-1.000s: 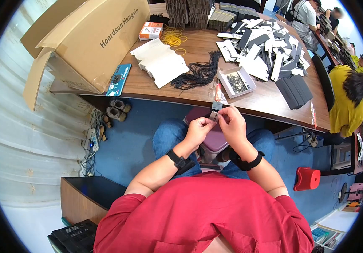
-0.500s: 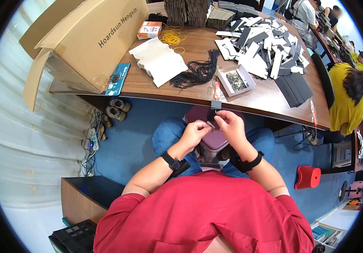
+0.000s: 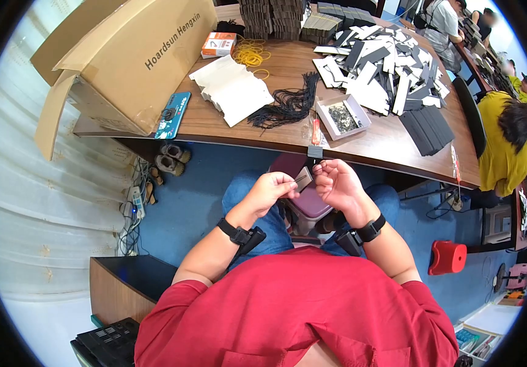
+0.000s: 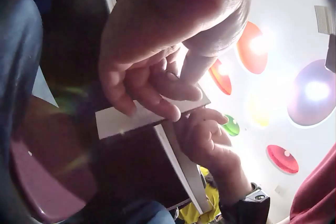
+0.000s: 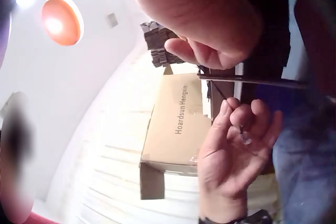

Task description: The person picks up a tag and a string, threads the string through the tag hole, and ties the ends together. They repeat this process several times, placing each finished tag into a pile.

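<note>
My left hand (image 3: pixel 269 192) holds a narrow hang tag (image 3: pixel 304 177), pale on one face, at its fingertips. In the left wrist view the tag (image 4: pixel 113 123) stretches behind the left fingers towards the right hand (image 4: pixel 210 140). The right wrist view shows the tag (image 5: pixel 262 81) nearly edge-on. There a thin black cord (image 5: pixel 219 90) runs from the tag's end into the left hand (image 5: pixel 231 155), where a small clear end piece (image 5: pixel 245 138) shows. My right hand (image 3: pixel 340 186) has curled fingers, with a dark strand at its pinched fingertips.
Grey pieces (image 3: pixel 315 152) are stacked at the table's front edge. Behind are a white tray (image 3: pixel 329 129) of small parts, black cords (image 3: pixel 288 107), and a heap of black and white tags (image 3: pixel 385 67). A cardboard box (image 3: pixel 135 67) stands left; a purple stool (image 3: pixel 309 205) is below the hands.
The hands, close together at the tag earlier, have drawn apart. My left hand has moved left and down with the tag, and the right hand has turned its curled fingers more upward.
</note>
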Action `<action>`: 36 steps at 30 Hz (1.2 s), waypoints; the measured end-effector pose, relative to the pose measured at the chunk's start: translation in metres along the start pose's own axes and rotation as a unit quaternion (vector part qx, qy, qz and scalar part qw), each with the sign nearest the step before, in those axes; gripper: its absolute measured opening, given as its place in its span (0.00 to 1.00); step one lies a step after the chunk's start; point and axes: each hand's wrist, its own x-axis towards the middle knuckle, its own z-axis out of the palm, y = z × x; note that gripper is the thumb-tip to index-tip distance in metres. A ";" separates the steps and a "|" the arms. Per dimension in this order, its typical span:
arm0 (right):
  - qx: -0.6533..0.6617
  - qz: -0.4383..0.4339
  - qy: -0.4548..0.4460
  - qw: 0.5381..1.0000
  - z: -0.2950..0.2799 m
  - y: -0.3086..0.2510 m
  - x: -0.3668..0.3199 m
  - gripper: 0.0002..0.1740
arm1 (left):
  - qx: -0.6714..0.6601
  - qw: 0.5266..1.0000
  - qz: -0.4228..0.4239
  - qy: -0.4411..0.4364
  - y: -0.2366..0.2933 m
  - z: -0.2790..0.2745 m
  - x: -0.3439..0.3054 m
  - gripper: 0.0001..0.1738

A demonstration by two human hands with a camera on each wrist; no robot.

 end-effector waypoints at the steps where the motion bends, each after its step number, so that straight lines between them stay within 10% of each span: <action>1: 0.036 0.005 -0.011 0.999 0.003 0.001 -0.002 0.06 | 0.008 1.000 -0.007 0.005 0.006 -0.001 -0.003 0.08; 5: 0.151 -0.004 -0.099 0.984 -0.005 0.006 -0.007 0.09 | 0.024 0.999 -0.032 0.014 0.020 0.000 -0.010 0.07; 9: -0.073 -0.086 -0.065 0.992 -0.008 0.013 -0.018 0.21 | 0.096 0.994 -0.024 0.055 0.024 0.003 -0.011 0.07; 13: -0.588 -0.231 -0.030 0.774 0.010 0.033 -0.034 0.25 | 0.074 0.997 -0.015 0.022 0.021 0.020 -0.008 0.06; 16: -0.712 -0.312 -0.023 0.628 0.020 0.047 -0.037 0.24 | -0.083 0.995 -0.049 -0.021 0.016 0.036 -0.008 0.07; 17: -0.780 -0.395 0.035 0.485 0.019 0.049 -0.034 0.19 | -0.108 0.991 -0.077 -0.012 0.013 0.036 -0.007 0.08; 20: -0.805 -0.442 0.065 0.389 0.012 0.050 -0.032 0.15 | -0.172 0.974 -0.144 -0.014 0.009 0.034 -0.007 0.09; 24: -0.799 -0.458 0.079 0.380 0.016 0.050 -0.037 0.10 | -0.217 0.956 -0.179 -0.078 0.019 0.024 -0.010 0.12; 27: -0.750 -0.412 0.098 0.509 0.025 0.042 -0.040 0.09 | 0.001 0.999 0.020 -0.028 0.014 0.022 -0.008 0.16; 30: -0.608 -0.168 -0.011 0.776 0.049 0.026 -0.056 0.08 | 0.313 0.909 0.270 -0.048 0.029 0.037 -0.012 0.26; 31: -0.562 -0.130 -0.031 0.816 0.052 0.020 -0.059 0.08 | 0.275 0.932 0.213 -0.100 0.027 0.037 -0.010 0.24; 34: -0.537 -0.128 -0.047 0.832 0.060 0.006 -0.064 0.08 | 0.137 0.974 0.058 -0.173 0.023 0.035 -0.007 0.14; 36: -0.659 -0.265 0.050 0.702 0.065 0.003 -0.065 0.05 | 0.073 0.987 0.007 -0.141 0.026 0.038 -0.010 0.10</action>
